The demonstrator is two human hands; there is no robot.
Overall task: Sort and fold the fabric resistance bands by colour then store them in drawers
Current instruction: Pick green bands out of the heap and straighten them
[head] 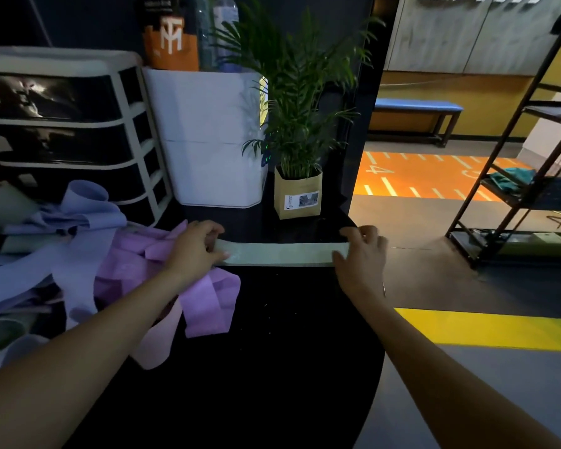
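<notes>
Across the black tabletop [272, 319], a pale green fabric band [279, 253] lies stretched flat and straight from side to side, a narrow strip of even width, its surface smooth and faintly mottled; it sits near the far part of the tabletop, just in front of the potted palm [300, 124] in its tan paper bag. Left of it lies a loose heap of bands; pink-purple bands [208, 299] spill nearest the middle, lavender-blue bands [85, 218] curl above and behind them, and a few pale green ones [10, 202] show at the far left edge.

The left hand [196, 251] holds the left end of the green band, fingers curled down over it and thumb lying along its near edge; the right hand [361, 257] holds the right end, fingers bent over the far edge and thumb pressing on the near side, so the strip lies taut between the two.

Behind the heap stands a drawer unit [75, 131] with a cream frame and dark drawer fronts, all pushed in; a white container [208, 137] stands between it and the palm. The tabletop's curved right edge runs just under the right hand, with grey floor [467, 400] and a yellow stripe beyond; the near half of the tabletop is bare dark surface.
</notes>
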